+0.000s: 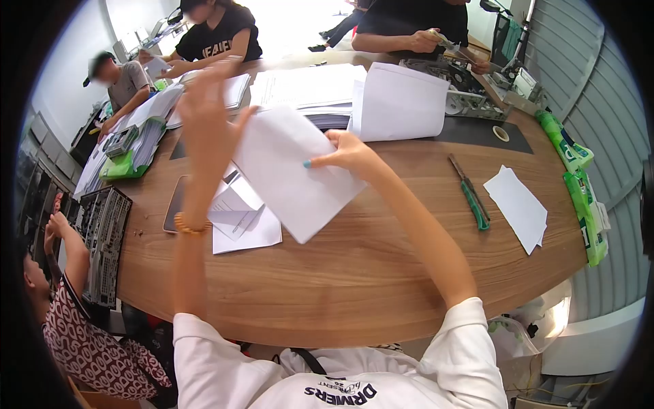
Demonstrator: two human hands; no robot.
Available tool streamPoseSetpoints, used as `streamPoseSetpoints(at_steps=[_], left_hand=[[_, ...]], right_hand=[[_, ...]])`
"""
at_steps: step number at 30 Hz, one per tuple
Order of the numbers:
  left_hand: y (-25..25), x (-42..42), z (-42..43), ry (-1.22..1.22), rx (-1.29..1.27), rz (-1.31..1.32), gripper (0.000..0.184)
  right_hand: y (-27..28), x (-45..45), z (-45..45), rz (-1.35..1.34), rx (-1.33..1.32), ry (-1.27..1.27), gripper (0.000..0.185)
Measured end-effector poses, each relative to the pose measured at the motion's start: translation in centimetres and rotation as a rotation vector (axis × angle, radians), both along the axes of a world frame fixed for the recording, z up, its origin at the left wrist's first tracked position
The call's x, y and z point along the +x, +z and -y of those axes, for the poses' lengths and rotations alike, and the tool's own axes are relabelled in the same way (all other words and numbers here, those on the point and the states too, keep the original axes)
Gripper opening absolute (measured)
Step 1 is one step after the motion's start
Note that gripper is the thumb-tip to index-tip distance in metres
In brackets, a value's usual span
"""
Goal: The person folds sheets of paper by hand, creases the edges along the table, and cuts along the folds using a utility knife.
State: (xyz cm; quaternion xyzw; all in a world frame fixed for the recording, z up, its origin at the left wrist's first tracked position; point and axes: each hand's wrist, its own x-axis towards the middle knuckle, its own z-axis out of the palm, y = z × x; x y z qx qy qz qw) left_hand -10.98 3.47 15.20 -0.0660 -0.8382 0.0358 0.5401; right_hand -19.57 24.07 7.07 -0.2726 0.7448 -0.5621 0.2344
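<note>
A white sheet of paper [293, 174], perhaps folded or stacked, is held tilted above the wooden table. My right hand [351, 153] grips its right edge, thumb on top. At its upper left corner is my left hand [211, 116], raised and smeared by motion, so its fingers are not clear. Below and left of the sheet lie loose printed papers [252, 233], partly covered by it. Behind it, a thick stack of printed paper [306, 85] stands beside a curled white sheet [402, 102].
On the right are a green-handled tool [471, 198], white slips [519, 208], a tape roll [501, 133] and green packs [582, 211]. Opened metal equipment [470, 88] stands behind. Co-workers sit around the table; one at left is beside another metal unit [102, 238].
</note>
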Motion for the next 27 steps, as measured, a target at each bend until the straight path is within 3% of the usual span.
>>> streamPoseSetpoints(at_steps=[1, 2, 4, 5, 6, 7, 9, 10, 12, 16, 19, 21, 23, 25, 27], left_hand=[[-1.8, -1.4, -1.4, -0.036, -0.038, -0.007, 0.057], [-4.4, -2.6, -2.5, -0.224, 0.106, 0.303, 0.055], [-9.7, -4.3, -4.5, -0.069, -0.082, 0.811, 0.043], [-12.9, -5.6, -4.3, -0.004, -0.148, 1.025, 0.049], [-14.4, -6.0, -4.2, -0.007, 0.030, 1.217, 0.053], [-16.4, -6.2, -3.4, -0.055, 0.153, 1.084, 0.055], [-16.4, -6.8, -3.0, 0.072, 0.188, 1.012, 0.055], [-16.2, -6.6, -2.8, 0.039, 0.238, 1.017, 0.055], [-16.1, -7.1, -2.9, 0.039, 0.225, 1.019, 0.054], [-15.5, -7.0, -3.6, -0.021, 0.166, 0.883, 0.054], [-13.7, -5.5, -4.2, -0.130, 0.147, 0.762, 0.053], [-12.5, -4.9, -4.2, -0.358, 0.206, 0.583, 0.052], [-10.6, -4.3, -4.8, -0.498, 0.248, 0.470, 0.053], [-8.4, -3.5, -6.2, -0.645, 0.407, 0.415, 0.062], [-6.3, -2.8, -8.1, -0.839, 0.669, 0.471, 0.076]], right_hand=[[-1.7, -1.4, 0.1, -0.101, 0.135, -0.024, 0.060], [-3.1, -2.3, 0.1, -0.136, 0.266, -0.043, 0.061], [-4.2, -2.4, -0.4, -0.299, 0.451, -0.132, 0.060], [-4.3, -2.0, -1.1, -0.296, 0.456, -0.131, 0.060], [-4.2, -1.9, -2.0, -0.507, 0.515, -0.279, 0.057], [-4.2, -1.9, -3.1, -0.722, 0.570, -0.428, 0.055], [-4.5, -2.3, -6.2, -1.242, 0.747, -0.649, 0.052], [-4.9, -3.0, -7.1, -1.246, 0.755, -0.645, 0.052], [-6.7, -5.0, -8.2, -1.577, 0.882, -0.716, 0.039], [-7.6, -7.9, -9.0, -1.639, 0.793, -0.697, 0.032], [-5.4, -7.3, -10.2, -1.445, 0.842, -0.608, 0.029], [-1.3, -4.5, -11.5, -1.392, 0.661, -0.684, 0.025], [1.8, -1.4, -13.8, -1.320, 0.156, -0.689, 0.023], [3.9, 0.6, -16.3, -1.242, -0.045, -0.747, 0.021], [6.2, 3.9, -17.6, -0.687, -0.424, -0.669, 0.022]])
